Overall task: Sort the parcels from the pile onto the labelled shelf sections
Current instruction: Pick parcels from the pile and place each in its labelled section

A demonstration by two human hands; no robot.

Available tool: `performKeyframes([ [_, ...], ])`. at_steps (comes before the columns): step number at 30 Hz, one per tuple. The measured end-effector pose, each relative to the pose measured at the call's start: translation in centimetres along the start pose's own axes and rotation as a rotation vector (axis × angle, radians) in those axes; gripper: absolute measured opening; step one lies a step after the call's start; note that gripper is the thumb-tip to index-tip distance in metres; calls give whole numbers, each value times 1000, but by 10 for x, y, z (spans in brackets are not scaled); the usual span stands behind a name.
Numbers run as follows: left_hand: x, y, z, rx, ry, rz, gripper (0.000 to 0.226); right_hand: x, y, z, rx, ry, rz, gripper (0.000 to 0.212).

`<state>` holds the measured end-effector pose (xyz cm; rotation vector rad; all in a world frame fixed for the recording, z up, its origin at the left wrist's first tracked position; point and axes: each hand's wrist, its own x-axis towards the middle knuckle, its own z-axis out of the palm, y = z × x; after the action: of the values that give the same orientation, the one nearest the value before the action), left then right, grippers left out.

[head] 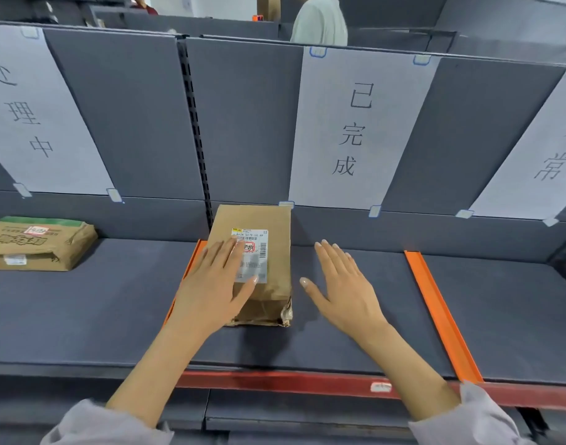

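Over the orange divider (196, 252), the left hand (216, 284) lies flat, fingers straight, on the parcel (273, 261). The parcel sits just right of the divider, long axis roughly parallel to it. Farther right of the divider, the right hand (339, 284) is spread, empty, just beside the parcel.

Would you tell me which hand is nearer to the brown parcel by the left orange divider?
Left. The left hand lies over the brown parcel, apparently touching its top; the right hand is open over the shelf to its right, not touching.
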<state>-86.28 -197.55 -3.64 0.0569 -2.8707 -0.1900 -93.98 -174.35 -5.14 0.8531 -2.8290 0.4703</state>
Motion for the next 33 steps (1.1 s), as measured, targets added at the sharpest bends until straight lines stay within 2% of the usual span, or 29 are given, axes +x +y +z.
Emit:
performKeyframes([
  [4,25,20,-10,27,34,162,65,-12,19,-19,-95,123,116,85],
  [7,43,43,-12,36,36,273,68,-30,40,-37,-172,186,241,81],
  [13,72,115,-3,-93,28,471,69,-97,88,-75,-336,307,463,77],
  [19,71,202,4,-120,0,664,70,-174,119,-106,-443,341,615,76],
  [24,56,274,7,-87,-27,736,70,-237,142,-132,-469,349,696,77],
  [33,4,417,16,-128,-18,765,77,-359,213,-187,-517,353,693,77],
])
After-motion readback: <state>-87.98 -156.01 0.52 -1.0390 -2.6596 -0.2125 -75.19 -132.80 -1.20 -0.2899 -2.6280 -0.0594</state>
